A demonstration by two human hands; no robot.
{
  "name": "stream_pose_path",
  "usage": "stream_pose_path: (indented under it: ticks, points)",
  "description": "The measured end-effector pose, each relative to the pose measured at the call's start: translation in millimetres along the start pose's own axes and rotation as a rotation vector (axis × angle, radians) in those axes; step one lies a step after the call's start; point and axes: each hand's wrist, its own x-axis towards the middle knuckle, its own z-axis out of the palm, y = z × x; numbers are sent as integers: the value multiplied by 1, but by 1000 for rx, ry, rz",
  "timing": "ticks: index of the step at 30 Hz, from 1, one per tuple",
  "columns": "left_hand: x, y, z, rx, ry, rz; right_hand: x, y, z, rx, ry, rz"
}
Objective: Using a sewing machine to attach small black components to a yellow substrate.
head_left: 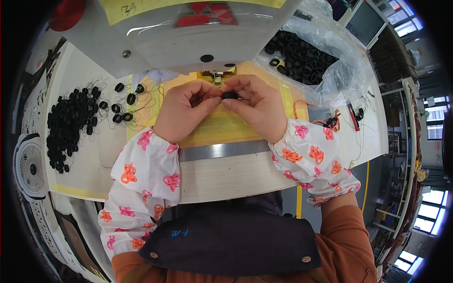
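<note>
A small black fabric loop (230, 95) is held between my two hands, just in front of the metal presser foot (217, 79) of a sewing machine. My right hand (258, 104) is closed, its thumb and fingers pinching the loop. From the other side my left hand (188, 107) is closed too, thumb and index fingertip at the loop's left edge. The fingers hide part of the loop. Above them hangs the grey machine head (198, 40) with a red emblem. Beneath my hands lies a yellow-covered work plate (212, 129) with a metal strip (219, 150) along its front.
On the left of the table lies a heap of black loops (71, 125), with several threaded loops (127, 117) nearer. A clear plastic bag (347, 78) of black loops lies at the right back. Red-handled snips (354, 118) rest at the right. A white fan (32, 165) stands far left.
</note>
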Motion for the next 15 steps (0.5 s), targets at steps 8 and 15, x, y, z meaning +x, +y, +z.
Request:
stream_pose_path:
  ticks: [8,15]
  points:
    - [0,4,-4,0,-29,-25,-1,-6,-2,-658,-10,-382]
    - [3,5,3,12,-17,-62,2,-5,-9,-538,16,-345]
